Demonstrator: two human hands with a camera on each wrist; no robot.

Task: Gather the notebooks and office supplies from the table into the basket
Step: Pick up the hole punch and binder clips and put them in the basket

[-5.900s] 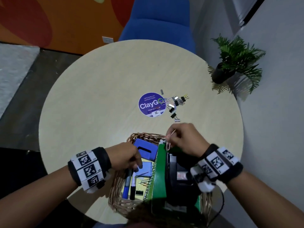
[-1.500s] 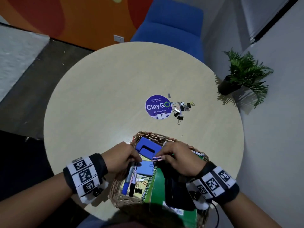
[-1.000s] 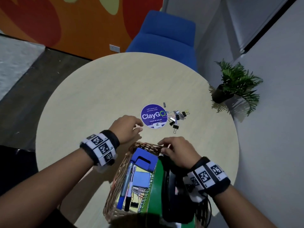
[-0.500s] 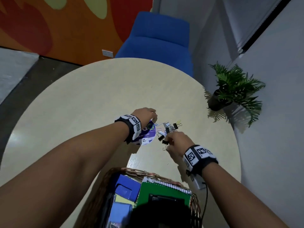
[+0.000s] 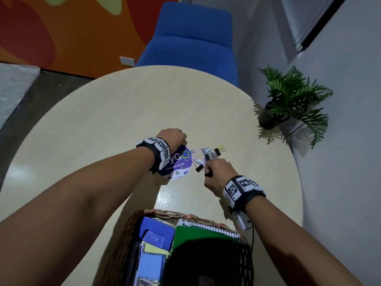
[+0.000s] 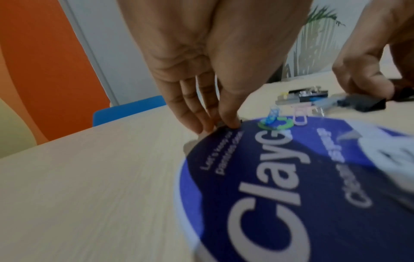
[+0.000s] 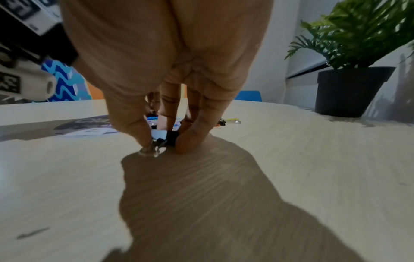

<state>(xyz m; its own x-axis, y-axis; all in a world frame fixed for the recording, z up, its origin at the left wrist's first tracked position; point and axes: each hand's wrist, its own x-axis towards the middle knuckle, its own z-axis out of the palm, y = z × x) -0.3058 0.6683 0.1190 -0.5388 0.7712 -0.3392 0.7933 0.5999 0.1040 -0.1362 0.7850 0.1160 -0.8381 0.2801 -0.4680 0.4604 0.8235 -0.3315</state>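
Basket (image 5: 127,240) cut by bottom edge, sticker (image 5: 179,162) half hidden (left wrist), clips (image 6: 313,99) blurred

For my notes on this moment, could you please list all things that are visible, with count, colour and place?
table: one, pale wood, round, under everything
round sticker: one, purple, table centre
binder clips and paper clips: a small heap, black, silver, coloured, right of sticker
basket: one, brown wicker, near edge
green notebook: one, in basket
blue items: several, in basket, left part
chair: one, blue, beyond table
plant: one, green, black pot, right
left hand: fingertips at sticker's far edge
right hand: pinching a black binder clip
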